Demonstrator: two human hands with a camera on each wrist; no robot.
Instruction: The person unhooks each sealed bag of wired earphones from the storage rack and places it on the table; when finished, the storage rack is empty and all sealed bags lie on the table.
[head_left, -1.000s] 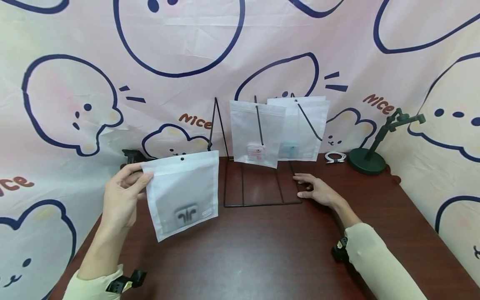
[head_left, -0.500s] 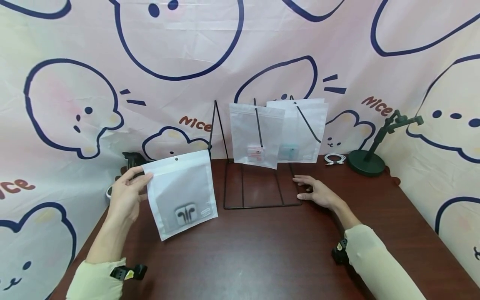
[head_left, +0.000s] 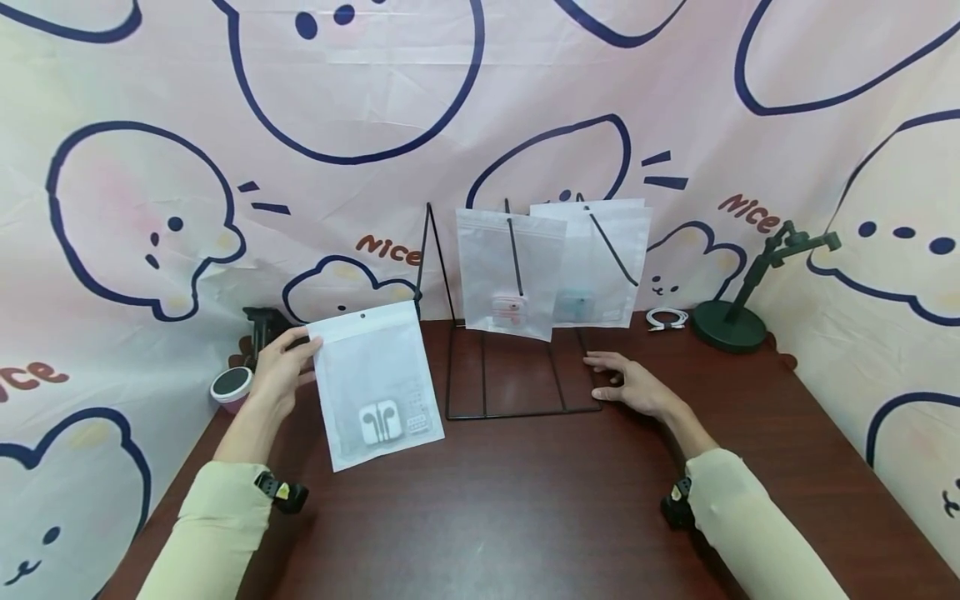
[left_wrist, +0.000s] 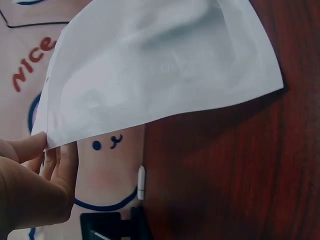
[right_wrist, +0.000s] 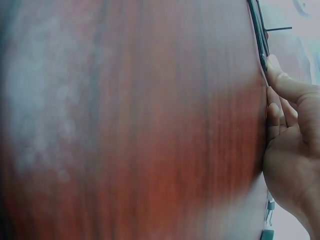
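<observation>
My left hand (head_left: 281, 371) pinches the upper left edge of a white zip bag (head_left: 367, 358). Through the bag show white wired earphones (head_left: 381, 422) in a case. The bag hangs tilted above the table, left of a black wire display rack (head_left: 517, 415). In the left wrist view, the thumb and fingers nip the bag's corner. Two more white bags hang on the rack's hooks: one with a pink item (head_left: 510, 310), one behind it with a teal item (head_left: 576, 305). My right hand (head_left: 637, 383) rests with fingertips and thumb at the right side of the rack's base.
Behind the left hand stand a black holder (head_left: 262, 325) and a round pink-and-white container (head_left: 231, 385). A coiled white cable (head_left: 666, 318) lies beside a green stand (head_left: 731, 321) at the back right. A patterned cloth (head_left: 360, 100) forms the backdrop.
My left hand has moved slightly right and away from me, turning the bag so the earphones show more clearly. The pink-and-white container has come into sight. My right hand stays put.
</observation>
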